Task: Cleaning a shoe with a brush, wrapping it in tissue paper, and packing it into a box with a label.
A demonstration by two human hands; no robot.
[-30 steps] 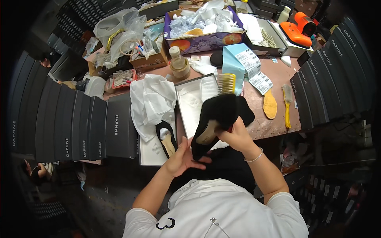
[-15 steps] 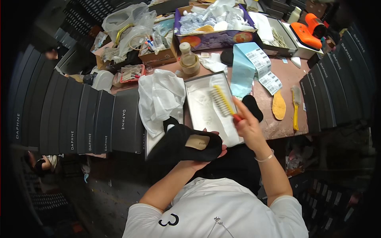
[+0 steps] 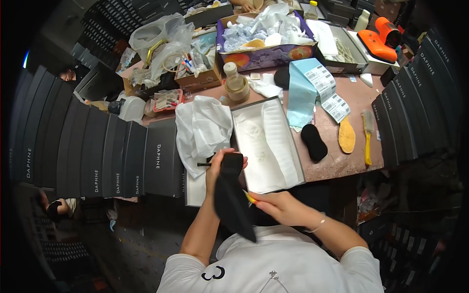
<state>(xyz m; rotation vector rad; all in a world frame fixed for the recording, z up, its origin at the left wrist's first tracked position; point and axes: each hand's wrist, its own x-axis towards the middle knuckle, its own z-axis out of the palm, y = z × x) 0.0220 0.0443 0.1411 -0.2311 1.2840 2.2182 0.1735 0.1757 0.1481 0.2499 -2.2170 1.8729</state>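
Black shoe: my left hand clamps its heel end, just below the open box.
Brush: right hand closed on it, probably — mostly hidden; stroke lightly, shoe steady.

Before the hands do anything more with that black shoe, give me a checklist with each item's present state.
1. Left hand grips the black shoe at its upper end: ok.
2. Right hand at the shoe's side, a yellow handle tip showing at its fingers: ok.
3. What tool the right hand holds: cannot tell, mostly hidden behind the shoe.
4. Open white shoe box just beyond the hands, no shoe inside: ok.
5. White wrapping paper lies beside the box, not in it: ok.
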